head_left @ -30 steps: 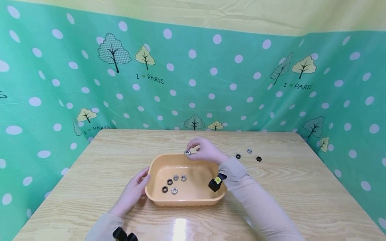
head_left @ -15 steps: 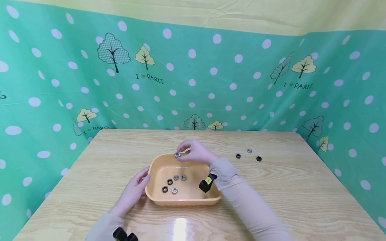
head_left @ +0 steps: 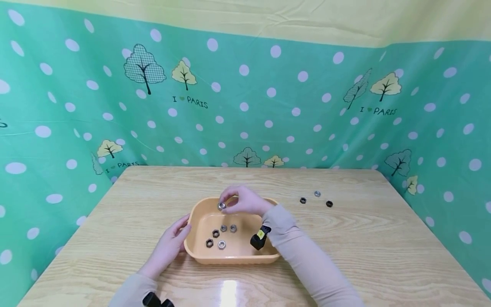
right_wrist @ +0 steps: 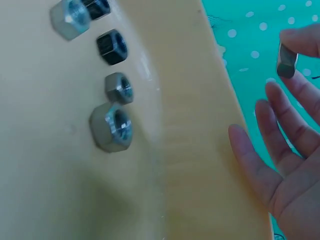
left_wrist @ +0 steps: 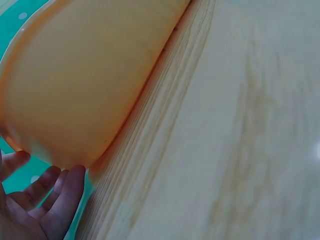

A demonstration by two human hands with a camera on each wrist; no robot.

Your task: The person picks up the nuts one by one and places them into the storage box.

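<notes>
My right hand (head_left: 245, 201) is above the far side of a peach plastic basin (head_left: 238, 259). It pinches a silver hex nut (head_left: 221, 206) between thumb and finger; in the right wrist view the pinched nut (right_wrist: 287, 61) is seen edge-on, the other fingers spread apart. On the basin's left side, my left hand (head_left: 170, 238) rests its fingers against the outer wall. The left wrist view shows those fingertips (left_wrist: 75, 175) loosely bent at the basin wall (left_wrist: 90, 80). Inside the basin lie silver nuts (head_left: 221, 244) and dark nuts (head_left: 209, 243), several in all.
Right of the basin, two black nuts (head_left: 303, 200) and a silver nut (head_left: 317, 193) lie on the wooden table (head_left: 364, 247). Behind the table hangs a green dotted curtain (head_left: 215, 128).
My right hand has moved left and then slightly down with the silver nut, from the far rim to above the basin's inside. The left hand stays at the basin's side.
</notes>
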